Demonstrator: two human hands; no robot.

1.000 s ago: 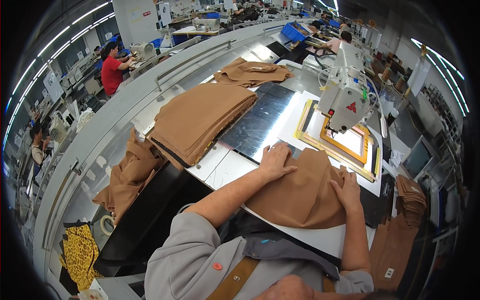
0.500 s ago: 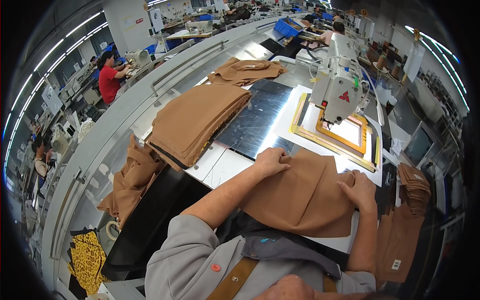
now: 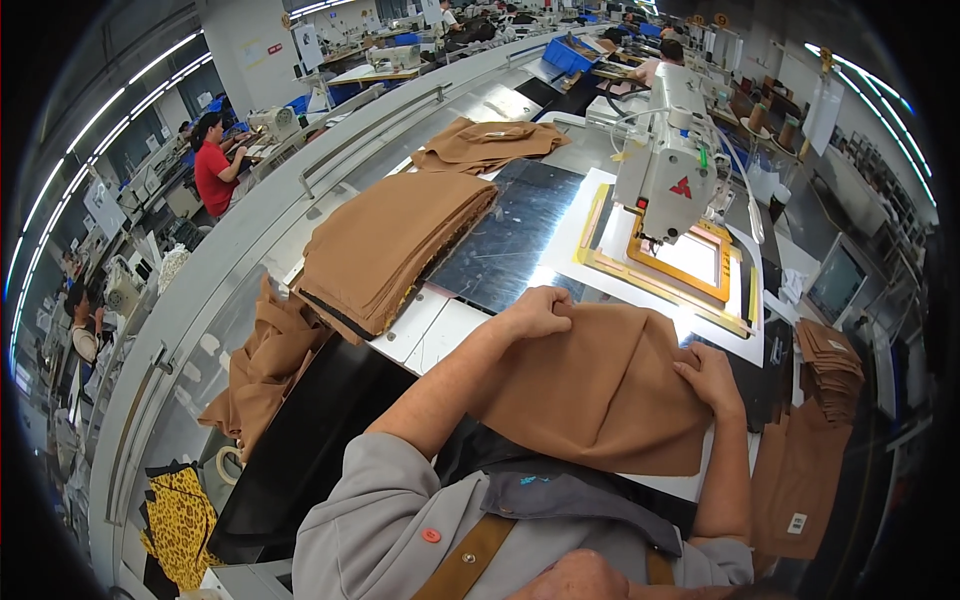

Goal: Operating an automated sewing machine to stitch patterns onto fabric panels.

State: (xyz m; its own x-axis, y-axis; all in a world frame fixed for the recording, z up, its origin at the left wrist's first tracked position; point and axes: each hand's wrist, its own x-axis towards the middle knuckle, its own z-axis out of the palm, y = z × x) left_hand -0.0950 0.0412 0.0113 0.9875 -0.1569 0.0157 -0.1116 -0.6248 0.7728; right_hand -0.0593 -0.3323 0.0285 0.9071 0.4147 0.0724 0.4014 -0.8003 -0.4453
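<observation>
A brown fabric panel (image 3: 600, 395) with a crease down its middle hangs between my hands at the front edge of the machine bed. My left hand (image 3: 543, 312) pinches its upper left corner. The upper right edge is gripped by my right hand (image 3: 710, 376), thumb on top. Beyond the panel, an orange rectangular frame (image 3: 690, 262) lies under the head of a white sewing machine (image 3: 672, 165). That frame rests on a white sheet (image 3: 590, 260) with yellow-edged borders. The panel is apart from the frame.
Left of the metal plate (image 3: 510, 235) sits a thick stack of brown fabric pieces (image 3: 400, 240), with another brown pile (image 3: 487, 146) behind it. Crumpled brown cloth (image 3: 265, 365) and leopard-print fabric (image 3: 180, 522) lie at far left. More brown pieces (image 3: 830, 370) hang at right, near a monitor (image 3: 840, 280).
Both hands have shifted slightly left with the brown panel, and its top edge has bowed up a little between them. The frame and the stacks stay in place.
</observation>
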